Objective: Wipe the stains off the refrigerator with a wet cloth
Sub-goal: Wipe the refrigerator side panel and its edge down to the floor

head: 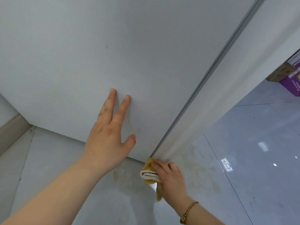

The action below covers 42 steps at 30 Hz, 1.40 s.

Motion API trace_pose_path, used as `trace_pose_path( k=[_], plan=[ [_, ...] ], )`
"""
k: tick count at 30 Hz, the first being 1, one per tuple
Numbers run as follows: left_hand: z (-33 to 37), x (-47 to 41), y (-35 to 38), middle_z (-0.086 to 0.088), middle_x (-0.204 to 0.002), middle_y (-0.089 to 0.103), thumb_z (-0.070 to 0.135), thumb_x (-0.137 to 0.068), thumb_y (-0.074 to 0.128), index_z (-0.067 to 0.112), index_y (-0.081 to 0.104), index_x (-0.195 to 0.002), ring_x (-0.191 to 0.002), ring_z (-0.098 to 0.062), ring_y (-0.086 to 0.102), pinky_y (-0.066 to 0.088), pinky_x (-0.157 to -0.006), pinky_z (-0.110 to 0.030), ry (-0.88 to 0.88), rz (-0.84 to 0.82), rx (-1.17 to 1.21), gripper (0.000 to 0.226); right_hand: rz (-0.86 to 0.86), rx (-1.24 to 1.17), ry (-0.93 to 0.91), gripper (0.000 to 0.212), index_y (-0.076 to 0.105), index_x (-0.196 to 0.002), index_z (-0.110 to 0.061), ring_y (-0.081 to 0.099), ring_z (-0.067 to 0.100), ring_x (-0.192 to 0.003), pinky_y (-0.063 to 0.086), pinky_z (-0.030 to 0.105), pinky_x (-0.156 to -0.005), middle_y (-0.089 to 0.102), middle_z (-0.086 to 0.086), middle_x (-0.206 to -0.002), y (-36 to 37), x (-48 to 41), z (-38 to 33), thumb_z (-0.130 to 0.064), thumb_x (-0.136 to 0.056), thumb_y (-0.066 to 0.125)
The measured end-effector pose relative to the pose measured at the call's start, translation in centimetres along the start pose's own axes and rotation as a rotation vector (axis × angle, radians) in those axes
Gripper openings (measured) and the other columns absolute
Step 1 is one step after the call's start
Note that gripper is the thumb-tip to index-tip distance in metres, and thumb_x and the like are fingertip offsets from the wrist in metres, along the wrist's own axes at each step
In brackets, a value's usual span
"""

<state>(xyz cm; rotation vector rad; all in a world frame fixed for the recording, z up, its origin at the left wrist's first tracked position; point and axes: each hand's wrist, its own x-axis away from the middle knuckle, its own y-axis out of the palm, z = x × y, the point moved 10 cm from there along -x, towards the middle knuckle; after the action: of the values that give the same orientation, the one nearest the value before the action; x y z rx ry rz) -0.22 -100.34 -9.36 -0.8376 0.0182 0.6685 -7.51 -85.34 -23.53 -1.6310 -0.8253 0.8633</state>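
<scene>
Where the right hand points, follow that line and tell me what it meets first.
The right hand, gripping the yellow cloth, points at the refrigerator's lower front corner. The cloth already looks pressed there, so the refrigerator comes first, though depth is unclear.

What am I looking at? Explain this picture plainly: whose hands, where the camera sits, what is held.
There is no machine here: a person works with bare hands. The single picture comes from a camera worn on the person's head, looking forward and down, so you see their own arms. The big white surface is a panel of the refrigerator, with a grey strip along its edge. The left hand lies flat against it, fingers straight, holding nothing. The right hand, with a bracelet at the wrist, grips a folded yellow cloth at the refrigerator's bottom corner. Below is a glossy tiled floor with yellowish marks near the base, and a purple box stands at the far right.
</scene>
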Motion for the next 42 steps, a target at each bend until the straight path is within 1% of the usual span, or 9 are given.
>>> trace_pose_path(
  k=[3, 5, 9, 13, 17, 22, 25, 32, 42],
  plan=[
    [-1.5, 2.6, 3.6, 0.032, -0.135, -0.024, 0.070, -0.063, 0.025, 0.048, -0.013, -0.129, -0.133, 0.009, -0.006, 0.005, -0.106, -0.015, -0.176, -0.253, 0.011, 0.080, 0.140, -0.066, -0.002, 0.055, 0.046, -0.112, -0.024, 0.036, 0.006, -0.080, 0.034, 0.019, -0.074, 0.046, -0.016, -0.116, -3.4, 0.6, -1.0, -0.023, -0.058, 0.037],
    [-3.0, 5.8, 6.3, 0.017, -0.150, 0.008, 0.063, -0.082, 0.039, 0.029, 0.004, -0.144, -0.137, -0.002, 0.018, 0.016, -0.101, -0.011, -0.409, -0.413, 0.161, 0.079, 0.265, -0.183, -0.001, 0.053, 0.046, -0.112, -0.022, 0.041, 0.005, -0.086, 0.036, 0.016, -0.078, 0.045, -0.013, -0.119, -5.8, 1.0, -1.6, -0.021, -0.059, 0.041],
    [-1.2, 8.8, 8.2, 0.017, -0.092, 0.068, 0.060, -0.075, 0.053, 0.024, 0.061, -0.107, -0.086, 0.007, 0.059, 0.044, -0.071, -0.007, -0.711, -0.483, 0.797, 0.049, 0.415, -0.428, -0.042, 0.037, 0.047, -0.100, -0.019, 0.048, 0.006, -0.093, 0.035, 0.006, -0.079, 0.045, -0.008, -0.113, -10.1, 0.7, -4.0, -0.018, -0.063, 0.047],
    [-0.4, 6.4, 5.5, -0.007, -0.082, 0.072, 0.032, -0.072, 0.067, 0.012, 0.071, -0.075, -0.079, -0.016, 0.066, 0.050, -0.082, -0.034, -0.708, -0.174, 0.968, 0.021, 0.409, -0.547, -0.106, 0.031, 0.047, -0.105, -0.024, 0.049, 0.002, -0.099, 0.040, 0.006, -0.081, 0.042, -0.011, -0.117, -13.5, -1.1, -5.5, -0.026, -0.075, 0.053],
    [-0.1, 6.1, 1.4, -0.003, -0.067, 0.072, 0.013, -0.080, 0.067, 0.011, 0.069, -0.070, -0.069, -0.016, 0.067, 0.057, -0.065, -0.029, -0.707, 0.104, 1.002, 0.010, 0.709, -0.480, -0.117, 0.046, 0.047, -0.112, -0.016, 0.040, -0.001, -0.117, 0.034, 0.012, -0.098, 0.039, -0.017, -0.123, -20.3, 0.0, -4.1, -0.055, -0.087, 0.045],
    [2.4, 5.2, -9.8, 0.012, -0.054, 0.064, 0.012, -0.075, 0.072, 0.029, 0.058, -0.070, -0.057, 0.010, 0.057, 0.042, -0.056, -0.001, -0.479, 0.620, 0.627, 0.023, 1.020, -0.617, 0.215, 0.068, 0.029, -0.128, -0.015, 0.034, 0.031, -0.126, 0.029, 0.036, -0.105, 0.029, -0.014, -0.136, -25.9, -0.1, 1.1, -0.058, -0.081, 0.049],
    [6.6, 2.5, -16.3, 0.001, -0.079, 0.063, 0.048, -0.064, 0.073, 0.038, 0.062, -0.072, -0.070, -0.004, 0.060, 0.050, -0.069, -0.020, -0.139, 0.812, 0.520, 0.016, 0.945, -0.770, 0.243, 0.066, 0.030, -0.132, -0.024, 0.034, 0.031, -0.125, 0.032, 0.049, -0.105, 0.036, 0.000, -0.130, -25.6, -2.6, 0.7, -0.045, -0.072, 0.050],
    [14.0, -6.3, -17.0, -0.027, -0.132, 0.045, 0.040, -0.086, 0.047, 0.011, 0.057, -0.115, -0.123, -0.042, 0.034, 0.024, -0.100, -0.063, 0.418, 0.803, -0.188, 0.042, 1.022, -0.916, 0.260, 0.062, 0.023, -0.124, -0.040, 0.036, 0.030, -0.127, 0.036, 0.054, -0.102, 0.035, 0.010, -0.137, -25.9, -3.1, -0.3, -0.046, -0.070, 0.052],
    [7.2, -0.7, -1.1, -0.003, -0.152, 0.018, 0.033, -0.091, 0.050, 0.036, 0.040, -0.132, -0.141, -0.016, 0.014, 0.012, -0.113, -0.049, 0.634, 0.759, -0.365, 0.042, 1.062, -0.849, 0.178, 0.069, 0.016, -0.137, -0.019, 0.032, 0.031, -0.131, 0.031, 0.056, -0.105, 0.031, 0.010, -0.142, -25.5, -3.1, -0.2, -0.034, -0.078, 0.049]
  ],
)
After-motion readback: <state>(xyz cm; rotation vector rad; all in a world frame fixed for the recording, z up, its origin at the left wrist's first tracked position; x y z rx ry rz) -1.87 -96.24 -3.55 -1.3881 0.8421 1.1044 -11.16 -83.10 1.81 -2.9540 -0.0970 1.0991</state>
